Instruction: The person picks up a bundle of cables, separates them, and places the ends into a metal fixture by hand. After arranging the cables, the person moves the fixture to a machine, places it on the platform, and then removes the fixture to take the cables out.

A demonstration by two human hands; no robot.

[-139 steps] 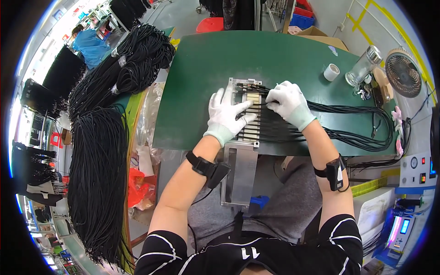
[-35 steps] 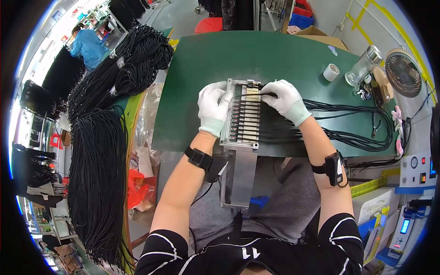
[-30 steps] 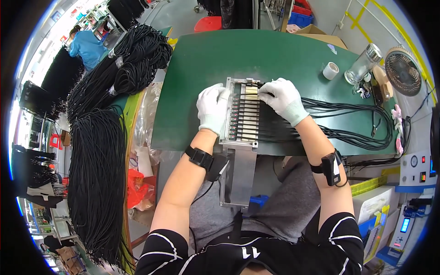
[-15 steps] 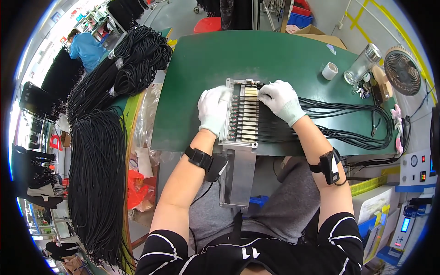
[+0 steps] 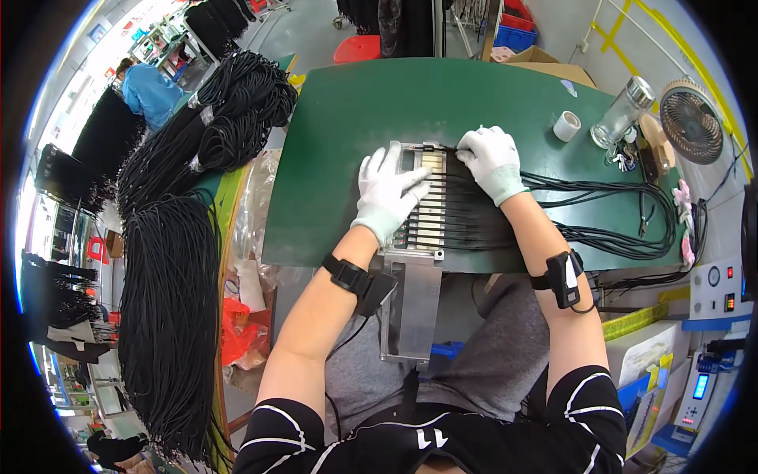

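A metal jig (image 5: 424,256) lies across the near edge of the green table, with several black cables (image 5: 466,212) set side by side in its slots. My left hand (image 5: 387,192), in a white glove, rests over the jig's left side with its fingers spread; it covers part of the cable ends. At the jig's far right corner my right hand (image 5: 493,164), also gloved, pinches a black cable (image 5: 450,148) whose end lies along the far slot. The cables run rightward beneath my right forearm and loop back on the table.
Large bundles of black cable (image 5: 170,292) lie on a bench at the left. On the green table (image 5: 355,103) stand a white tape roll (image 5: 566,126), a glass bottle (image 5: 624,112) and a fan (image 5: 691,117). Pliers (image 5: 647,215) lie inside the cable loop. Farther left, a person in blue (image 5: 150,91) bends forward.
My left hand has moved rightward from the jig's left edge onto it, and its fingers have spread. My right hand has shifted slightly right at the far corner, still at the cable.
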